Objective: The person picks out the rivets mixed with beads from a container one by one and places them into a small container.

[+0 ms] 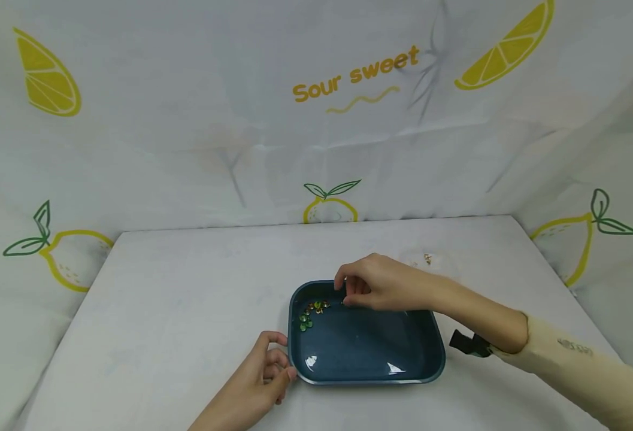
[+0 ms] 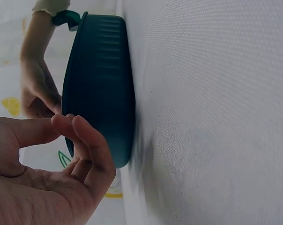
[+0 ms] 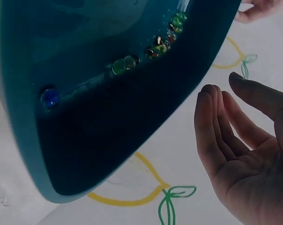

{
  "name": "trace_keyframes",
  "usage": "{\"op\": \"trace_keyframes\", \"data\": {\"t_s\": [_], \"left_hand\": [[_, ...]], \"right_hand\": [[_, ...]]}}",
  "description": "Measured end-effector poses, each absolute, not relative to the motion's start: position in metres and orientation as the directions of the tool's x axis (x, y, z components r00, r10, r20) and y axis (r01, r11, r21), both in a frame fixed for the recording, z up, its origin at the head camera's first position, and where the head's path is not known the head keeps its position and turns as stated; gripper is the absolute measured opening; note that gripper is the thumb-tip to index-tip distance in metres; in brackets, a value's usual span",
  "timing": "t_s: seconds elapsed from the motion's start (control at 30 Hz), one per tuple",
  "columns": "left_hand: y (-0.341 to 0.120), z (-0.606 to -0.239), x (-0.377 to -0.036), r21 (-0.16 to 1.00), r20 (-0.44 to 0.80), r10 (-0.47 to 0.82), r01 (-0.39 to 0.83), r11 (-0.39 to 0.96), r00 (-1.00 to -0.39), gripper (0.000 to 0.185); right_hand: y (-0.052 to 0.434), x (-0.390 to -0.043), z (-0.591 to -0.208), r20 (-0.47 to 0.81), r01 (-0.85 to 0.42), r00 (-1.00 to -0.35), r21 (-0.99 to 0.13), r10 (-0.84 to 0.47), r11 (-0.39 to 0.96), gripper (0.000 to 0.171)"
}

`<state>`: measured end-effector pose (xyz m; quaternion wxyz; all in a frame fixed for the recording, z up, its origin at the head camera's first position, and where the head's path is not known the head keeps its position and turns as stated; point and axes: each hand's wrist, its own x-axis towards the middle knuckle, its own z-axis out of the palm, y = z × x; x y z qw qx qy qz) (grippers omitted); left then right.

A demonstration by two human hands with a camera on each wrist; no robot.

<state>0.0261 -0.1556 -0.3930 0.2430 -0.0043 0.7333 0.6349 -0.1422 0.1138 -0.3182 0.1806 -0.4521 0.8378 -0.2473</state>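
A dark teal rectangular basin [image 1: 370,350] stands on the white table, its bottom glossy; whether it holds water I cannot tell. Small green and reddish glass beads [image 1: 314,309] lie along its far left inner edge. In the right wrist view a blue glass bead [image 3: 50,97] and a green glass bead [image 3: 119,66] lie farther along the same wall. My left hand [image 1: 262,377] touches the basin's outer left side near the front corner, fingers loosely bent. Over the far rim, my right hand [image 1: 381,284] hangs with fingers bent and nothing visible between thumb and fingertips [image 3: 204,101].
Behind my right hand, small gold-coloured pieces [image 1: 427,258] lie at the back right, seemingly on something clear. A black strap [image 1: 469,344] hangs by the right sleeve [image 1: 569,359]. White cloth with printed lemons [image 1: 329,209] surrounds the table [image 1: 187,311].
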Motion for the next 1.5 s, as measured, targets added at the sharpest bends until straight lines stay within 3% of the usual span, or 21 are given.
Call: {"op": "trace_keyframes", "data": {"t_s": [0.47,1.07,1.5], "left_hand": [[-0.157,-0.391,0.026,0.932,-0.358,0.32,-0.312,0.187,-0.877,0.048],[-0.157,-0.393,0.026,0.936,-0.347,0.324,-0.299,0.188,-0.88,0.048],[-0.157,-0.392,0.026,0.933,-0.353,0.325,-0.304,0.192,-0.878,0.048]], "right_hand": [[0.083,-0.139,-0.331,-0.135,-0.681,-0.415,-0.61,-0.9,0.406,0.02],[0.058,-0.135,-0.354,-0.178,-0.653,-0.387,-0.64,-0.905,0.405,0.023],[0.054,-0.131,-0.366,-0.207,-0.653,-0.418,-0.608,-0.885,0.451,0.022]]}}
